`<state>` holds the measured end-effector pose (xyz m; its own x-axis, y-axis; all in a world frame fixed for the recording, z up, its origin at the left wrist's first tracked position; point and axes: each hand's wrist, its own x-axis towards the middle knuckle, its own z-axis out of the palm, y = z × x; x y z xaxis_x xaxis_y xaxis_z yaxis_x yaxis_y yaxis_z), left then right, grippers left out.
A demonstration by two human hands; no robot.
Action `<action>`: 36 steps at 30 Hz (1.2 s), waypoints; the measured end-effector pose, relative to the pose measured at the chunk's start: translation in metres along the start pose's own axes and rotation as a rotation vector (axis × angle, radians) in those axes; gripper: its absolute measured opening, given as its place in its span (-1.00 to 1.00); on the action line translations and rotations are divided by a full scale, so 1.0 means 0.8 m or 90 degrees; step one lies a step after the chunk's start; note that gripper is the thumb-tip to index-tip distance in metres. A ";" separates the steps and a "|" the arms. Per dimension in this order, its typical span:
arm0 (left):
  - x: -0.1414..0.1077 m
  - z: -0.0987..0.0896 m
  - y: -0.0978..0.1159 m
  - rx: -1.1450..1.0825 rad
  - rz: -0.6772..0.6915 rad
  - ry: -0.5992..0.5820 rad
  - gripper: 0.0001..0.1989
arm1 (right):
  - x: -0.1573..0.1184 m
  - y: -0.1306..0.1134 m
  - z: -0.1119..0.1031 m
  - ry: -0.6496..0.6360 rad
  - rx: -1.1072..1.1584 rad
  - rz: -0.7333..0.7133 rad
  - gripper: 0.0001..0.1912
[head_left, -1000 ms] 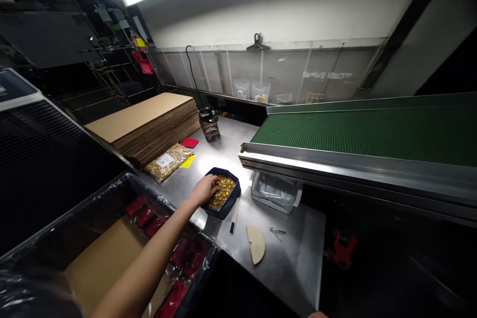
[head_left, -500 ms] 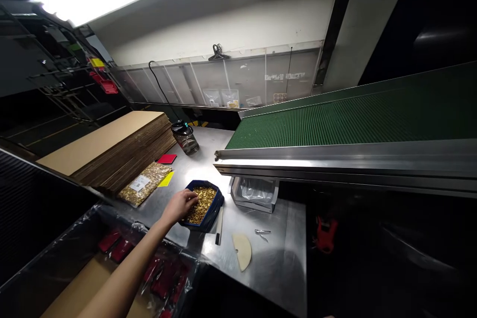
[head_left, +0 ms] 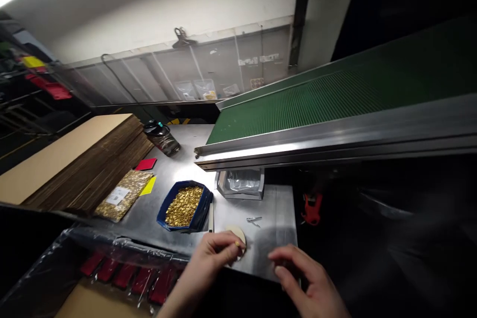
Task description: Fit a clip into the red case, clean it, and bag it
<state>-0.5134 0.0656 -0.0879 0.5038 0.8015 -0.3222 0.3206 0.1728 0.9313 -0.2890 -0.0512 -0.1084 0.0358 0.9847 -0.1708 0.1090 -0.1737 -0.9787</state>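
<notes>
My left hand (head_left: pixel 218 253) pinches a small gold piece (head_left: pixel 237 243) between thumb and fingertips, above the front edge of the metal table. Beneath it lies a cream half-round disc (head_left: pixel 238 232), partly covered by the fingers. My right hand (head_left: pixel 303 278) hovers to the right, thumb and fingers apart, with nothing visible in it. To the left stands a blue bin (head_left: pixel 164 213) filled with small gold pieces (head_left: pixel 184 206). Beside the bin is a light strip-shaped tool (head_left: pixel 211 217), its lower end hidden. Small metal nippers (head_left: pixel 254 219) lie behind the hands.
A green conveyor belt (head_left: pixel 283 107) slopes up to the right over the table (head_left: pixel 278 208). Below its edge sits a tray of clear bags (head_left: pixel 242 186). At left are a cardboard stack (head_left: pixel 85 159), a bag of gold pieces (head_left: pixel 128 194), a bottle (head_left: pixel 162 138) and a lined box of red packets (head_left: pixel 122 274).
My left hand has left the blue bin and moved right, carrying a small gold piece. My right hand has come into view from below. The camera view has shifted.
</notes>
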 end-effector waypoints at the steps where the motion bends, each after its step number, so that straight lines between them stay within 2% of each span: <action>1: -0.005 0.025 0.003 -0.063 -0.012 -0.035 -0.67 | 0.007 -0.012 -0.001 -0.018 0.001 -0.038 -0.74; 3: -0.012 0.062 0.004 -0.151 -0.041 -0.063 -0.68 | 0.015 -0.029 -0.006 -0.053 0.023 -0.074 -0.76; 5: -0.013 0.082 0.002 -0.184 -0.062 -0.062 -0.67 | 0.015 -0.034 -0.012 -0.059 0.042 -0.073 -0.79; 11: -0.003 0.100 0.008 -0.178 -0.114 -0.091 -0.63 | 0.003 -0.015 -0.028 -0.009 0.092 -0.031 -0.89; 15: 0.003 0.115 0.006 -0.201 -0.117 -0.114 -0.67 | 0.004 -0.002 -0.033 -0.023 0.256 -0.014 -0.85; 18: 0.006 0.126 -0.001 -0.282 -0.106 -0.081 -0.68 | 0.003 0.004 -0.035 0.035 0.389 0.013 -0.78; 21: 0.007 0.132 -0.005 -0.345 -0.123 -0.034 -0.66 | -0.002 0.007 -0.040 0.110 0.442 0.048 -0.76; 24: 0.006 0.133 -0.006 -0.362 -0.143 -0.011 -0.62 | -0.008 0.011 -0.047 0.132 0.425 0.065 -0.75; 28: 0.006 0.131 -0.008 -0.345 -0.123 -0.027 -0.49 | -0.013 0.012 -0.049 0.116 0.383 0.095 -0.71; 32: 0.007 0.135 -0.006 -0.289 -0.095 -0.054 -0.43 | -0.013 0.003 -0.045 0.109 0.252 0.074 -0.78; 36: 0.013 0.141 -0.009 -0.263 -0.121 -0.054 -0.33 | -0.012 -0.009 -0.051 0.096 0.114 0.054 -0.90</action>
<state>-0.4199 0.0077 -0.1171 0.5361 0.6870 -0.4906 0.0755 0.5398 0.8384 -0.2498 -0.0604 -0.0949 0.1871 0.9507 -0.2472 -0.0787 -0.2363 -0.9685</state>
